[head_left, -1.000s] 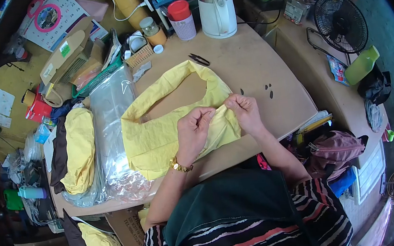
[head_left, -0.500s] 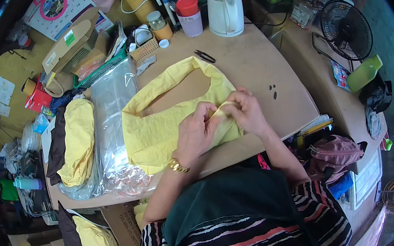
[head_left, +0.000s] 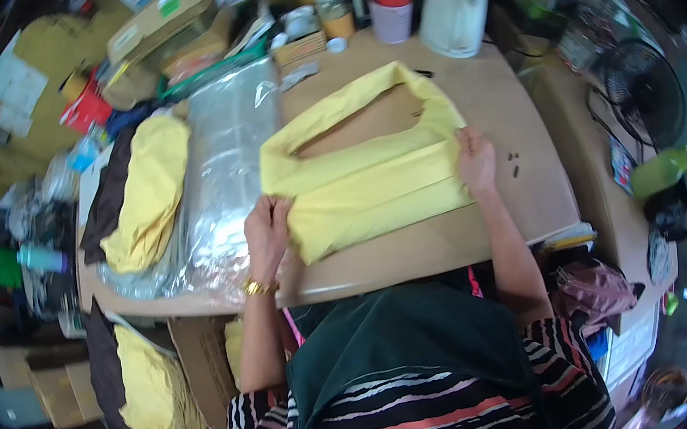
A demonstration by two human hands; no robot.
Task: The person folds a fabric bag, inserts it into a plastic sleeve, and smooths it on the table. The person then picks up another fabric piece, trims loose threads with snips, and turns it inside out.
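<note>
Yellow cloth (head_left: 378, 187) is gripped by both hands (head_left: 267, 232) (head_left: 477, 160). White items (head_left: 300, 23) are held in a basket (head_left: 300, 49) near the surface's (head_left: 509, 102) far edge.

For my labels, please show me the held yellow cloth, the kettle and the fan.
Held yellow cloth (head_left: 376, 189), head view: its broad lower part.
Kettle (head_left: 453, 19), head view: its white body.
Fan (head_left: 644, 94), head view: grille centre.

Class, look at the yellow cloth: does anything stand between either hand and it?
Nothing visible does. The left hand holds the yellow cloth at its left edge, the right hand at its right. The clear plastic lies off to the left.
</note>
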